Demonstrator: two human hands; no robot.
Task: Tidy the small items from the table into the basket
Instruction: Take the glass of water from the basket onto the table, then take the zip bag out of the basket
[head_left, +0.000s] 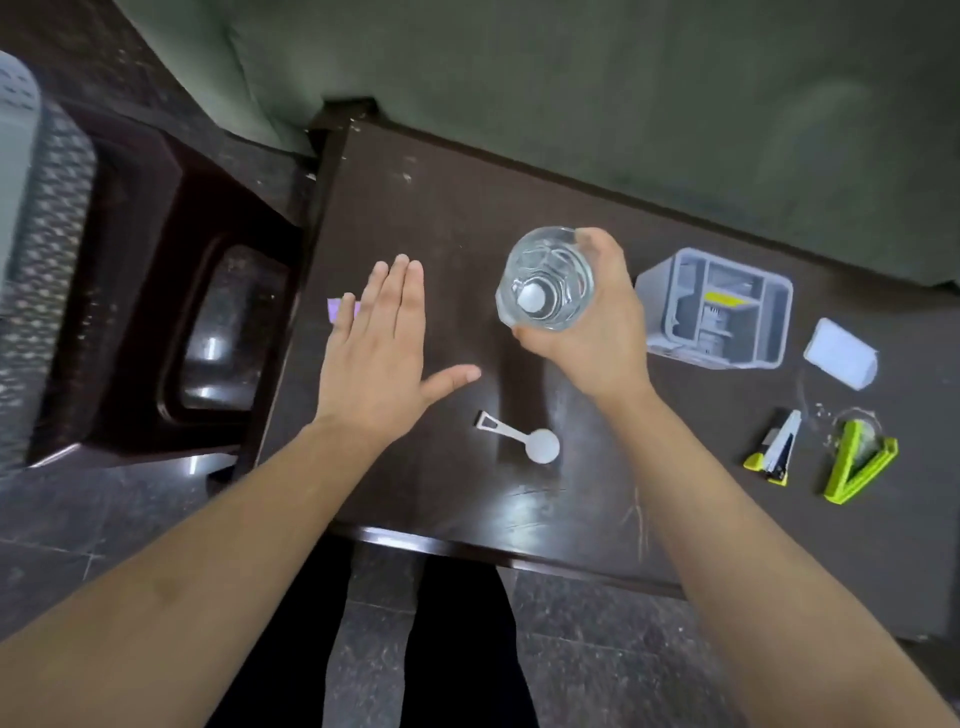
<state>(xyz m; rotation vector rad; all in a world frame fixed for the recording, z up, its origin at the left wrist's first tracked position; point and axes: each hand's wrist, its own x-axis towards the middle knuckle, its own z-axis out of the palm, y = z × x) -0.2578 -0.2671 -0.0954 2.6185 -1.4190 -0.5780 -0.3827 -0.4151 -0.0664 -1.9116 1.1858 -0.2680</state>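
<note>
My right hand (597, 332) grips a clear plastic bottle (545, 278) with a white cap, held upright above the dark table (441, 218). My left hand (379, 343) hovers flat and open over the table's left part, half covering a small purple item (337, 310). A white measuring spoon (524, 439) lies near the front edge between my arms. To the right of the bottle stands a grey plastic basket (660, 291) with compartments. Further right lie a white block (841, 361), a yellow-green stapler (776, 449) and a green clip-like item (857, 462).
A dark brown stool or side table (171, 291) stands to the left of the table, with a grey woven chair (47, 249) beyond it. A green sofa (571, 78) runs along the table's far side. My legs are below the front edge.
</note>
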